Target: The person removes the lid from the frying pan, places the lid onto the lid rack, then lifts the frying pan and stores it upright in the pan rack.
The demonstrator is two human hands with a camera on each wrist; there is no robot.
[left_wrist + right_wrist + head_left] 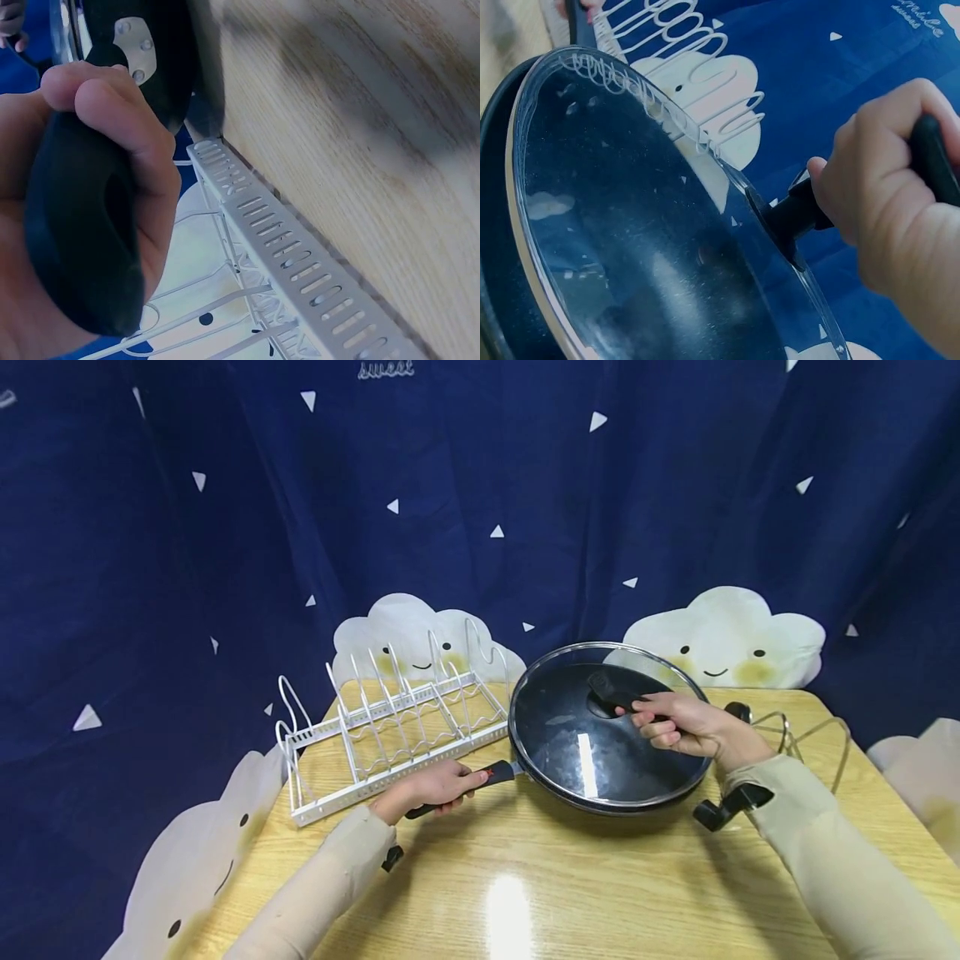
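Observation:
My left hand (pixel 438 785) grips the black handle (pixel 498 772) of a large dark frying pan (pixel 502 292), with the fingers wrapped round it. A clear glass lid (pixel 551 739) with a shiny metal rim lies over the pan. Its far edge reaches past the pan's far rim, and the curtain shows through the glass there. My right hand (pixel 686 722) holds the lid's tall black handle (pixel 606 687) in curled fingers. Whether the near side of the lid touches the pan, I cannot tell.
At the left on the wooden table (pixel 450 893) stands a white wire rack (pixel 405 770) with upright dividers, close to the pan's handle. More wire loops (pixel 843 747) show behind my right wrist. A dark blue curtain (pixel 480 468) with clouds hangs behind the table.

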